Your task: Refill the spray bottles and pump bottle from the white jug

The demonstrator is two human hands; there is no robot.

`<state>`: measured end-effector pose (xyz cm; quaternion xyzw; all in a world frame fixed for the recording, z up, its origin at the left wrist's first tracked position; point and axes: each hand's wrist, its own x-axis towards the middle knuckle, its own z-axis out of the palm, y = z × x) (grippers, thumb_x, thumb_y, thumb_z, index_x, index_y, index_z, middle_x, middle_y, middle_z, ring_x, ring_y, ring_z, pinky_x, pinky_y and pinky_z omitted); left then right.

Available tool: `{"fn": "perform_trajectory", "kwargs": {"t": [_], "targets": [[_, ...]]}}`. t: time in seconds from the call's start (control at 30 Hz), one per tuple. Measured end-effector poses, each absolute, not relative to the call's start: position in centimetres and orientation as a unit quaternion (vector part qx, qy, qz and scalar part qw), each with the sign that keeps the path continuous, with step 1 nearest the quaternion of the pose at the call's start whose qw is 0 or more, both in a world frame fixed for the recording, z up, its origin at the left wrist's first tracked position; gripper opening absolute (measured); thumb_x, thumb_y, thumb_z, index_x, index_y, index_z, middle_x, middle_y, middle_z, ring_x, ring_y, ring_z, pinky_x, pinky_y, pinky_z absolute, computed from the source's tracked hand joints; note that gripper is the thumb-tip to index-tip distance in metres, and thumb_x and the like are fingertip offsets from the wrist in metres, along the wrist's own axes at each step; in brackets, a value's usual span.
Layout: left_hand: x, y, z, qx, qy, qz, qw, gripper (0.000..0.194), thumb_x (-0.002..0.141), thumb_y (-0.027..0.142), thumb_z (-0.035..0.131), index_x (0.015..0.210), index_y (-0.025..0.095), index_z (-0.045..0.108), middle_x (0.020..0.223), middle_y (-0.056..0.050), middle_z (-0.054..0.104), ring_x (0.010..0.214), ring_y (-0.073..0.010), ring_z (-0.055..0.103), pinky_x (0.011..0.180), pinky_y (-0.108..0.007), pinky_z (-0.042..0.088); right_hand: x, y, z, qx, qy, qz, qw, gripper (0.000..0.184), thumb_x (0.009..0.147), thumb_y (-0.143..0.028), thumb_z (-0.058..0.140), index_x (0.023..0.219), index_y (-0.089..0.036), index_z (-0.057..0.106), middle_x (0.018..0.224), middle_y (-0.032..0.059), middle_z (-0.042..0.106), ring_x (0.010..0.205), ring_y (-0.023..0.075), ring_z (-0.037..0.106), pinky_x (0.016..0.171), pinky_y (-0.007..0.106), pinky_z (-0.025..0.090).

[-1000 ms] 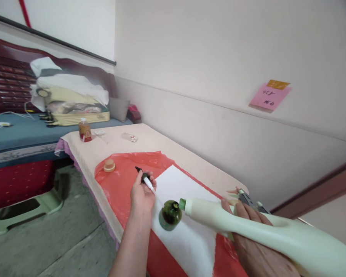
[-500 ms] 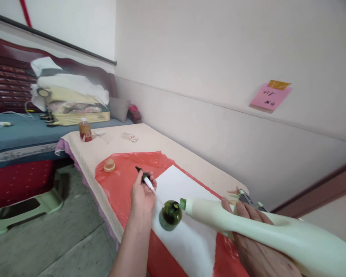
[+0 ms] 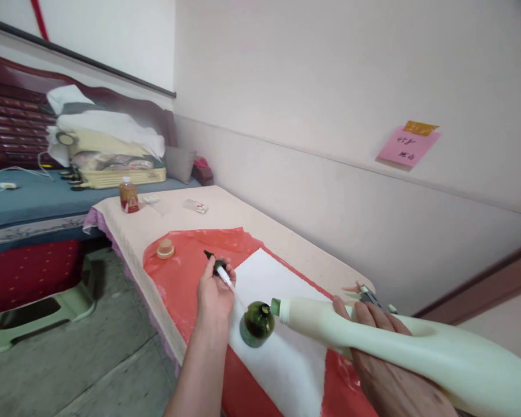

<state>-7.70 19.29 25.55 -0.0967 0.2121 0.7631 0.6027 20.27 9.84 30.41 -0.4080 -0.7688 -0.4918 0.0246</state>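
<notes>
My right hand (image 3: 375,359) is wrapped round a large pale green bottle (image 3: 373,341), tipped on its side with its green spout just above the mouth of a small dark green bottle (image 3: 256,325). That small bottle stands upright on a white cloth (image 3: 278,347) spread over a red plastic sheet (image 3: 182,284). My left hand (image 3: 214,292) is closed on a pump dispenser head with a white tube (image 3: 220,272), held just left of the small bottle.
A tan cap (image 3: 165,249) lies on the red sheet's far end. Further back on the table stand a brown jar (image 3: 128,197) and a clear wrapper (image 3: 195,205). A bed with a cream box (image 3: 113,168) is at the left; a pink note (image 3: 406,145) hangs on the wall.
</notes>
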Motion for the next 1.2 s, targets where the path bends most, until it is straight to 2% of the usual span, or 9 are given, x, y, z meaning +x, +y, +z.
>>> {"fn": "perform_trajectory", "kwargs": {"t": [0.3, 0.57, 0.63, 0.8, 1.2], "targets": [[-7.7, 19.4, 25.4, -0.093, 0.211, 0.764, 0.603, 0.013, 0.086, 0.023, 0.058, 0.076, 0.014, 0.058, 0.071, -0.004, 0.063, 0.056, -0.0089, 0.058, 0.053, -0.02, 0.049, 19.2, 9.4, 31.9, -0.416, -0.769, -0.485, 0.003, 0.075, 0.08, 0.004, 0.044, 0.147, 0.0, 0.011, 0.129, 0.0238, 0.056, 0.118, 0.0359, 0.054, 0.099, 0.05, 0.046], [-7.6, 19.2, 25.6, -0.097, 0.208, 0.765, 0.602, 0.012, 0.086, 0.023, 0.058, 0.077, 0.014, 0.058, 0.071, -0.003, 0.063, 0.056, -0.0092, 0.057, 0.052, -0.02, 0.049, 19.6, 9.7, 31.6, -0.395, -0.773, -0.496, 0.01, 0.072, 0.079, 0.004, 0.043, 0.146, 0.001, 0.017, 0.128, 0.0239, 0.057, 0.118, 0.0377, 0.054, 0.098, 0.052, 0.046], [-7.6, 19.1, 25.7, -0.097, 0.207, 0.765, 0.602, 0.012, 0.085, 0.022, 0.059, 0.078, 0.014, 0.058, 0.072, -0.004, 0.063, 0.056, -0.0093, 0.057, 0.052, -0.02, 0.049, 19.6, 9.8, 31.6, -0.395, -0.775, -0.494, 0.022, 0.073, 0.079, 0.005, 0.042, 0.147, -0.002, 0.016, 0.128, 0.0224, 0.058, 0.118, 0.037, 0.054, 0.098, 0.052, 0.046], [-7.7, 19.1, 25.7, -0.098, 0.202, 0.766, 0.602, 0.011, 0.086, 0.022, 0.059, 0.078, 0.014, 0.057, 0.072, -0.004, 0.063, 0.057, -0.0093, 0.058, 0.053, -0.02, 0.049, 18.9, 9.6, 32.2, -0.423, -0.79, -0.44, 0.052, 0.08, 0.078, 0.004, 0.038, 0.15, -0.02, 0.014, 0.129, 0.0119, 0.058, 0.118, 0.0294, 0.055, 0.1, 0.049, 0.045], [-7.8, 19.2, 25.5, -0.099, 0.208, 0.764, 0.602, 0.012, 0.085, 0.023, 0.059, 0.077, 0.014, 0.058, 0.072, -0.003, 0.062, 0.056, -0.0095, 0.057, 0.053, -0.02, 0.049, 18.4, 10.4, 32.3, -0.399, -0.801, -0.438, 0.083, 0.079, 0.077, 0.0, 0.036, 0.15, -0.018, 0.015, 0.125, 0.0133, 0.059, 0.115, 0.0302, 0.056, 0.096, 0.05, 0.046]]}}
